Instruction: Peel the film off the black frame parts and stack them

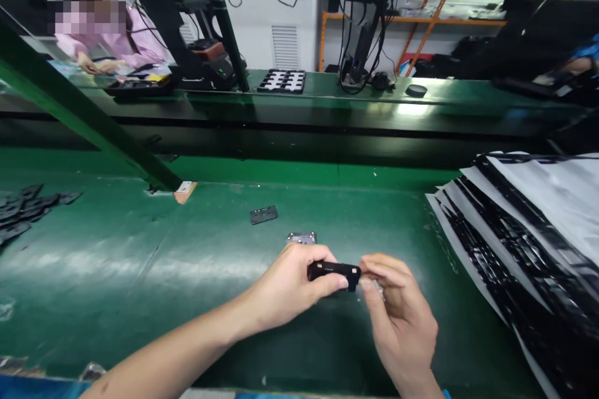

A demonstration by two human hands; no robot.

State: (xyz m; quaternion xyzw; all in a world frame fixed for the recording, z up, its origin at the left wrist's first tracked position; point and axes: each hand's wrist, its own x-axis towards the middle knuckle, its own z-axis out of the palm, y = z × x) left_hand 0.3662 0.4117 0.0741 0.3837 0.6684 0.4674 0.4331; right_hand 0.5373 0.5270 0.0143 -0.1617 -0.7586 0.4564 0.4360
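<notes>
Left hand (297,277) pinches a black part (334,270); right hand (402,318) bunches fingers at its three o'clock end, grip unclear; plate (266,217) at ten o'clock.

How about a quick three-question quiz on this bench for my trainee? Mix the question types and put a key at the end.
1. Which hand has its thumb across the black part?
2. Multiple choice: what is to the right of both hands?
A) a yellow helmet
B) a stack of white sheets and black pieces
C) a coil of rope
3. True or false: the small dark plate lies on the green table, out of both hands.

Key:
1. The left hand.
2. B.
3. True.
</notes>
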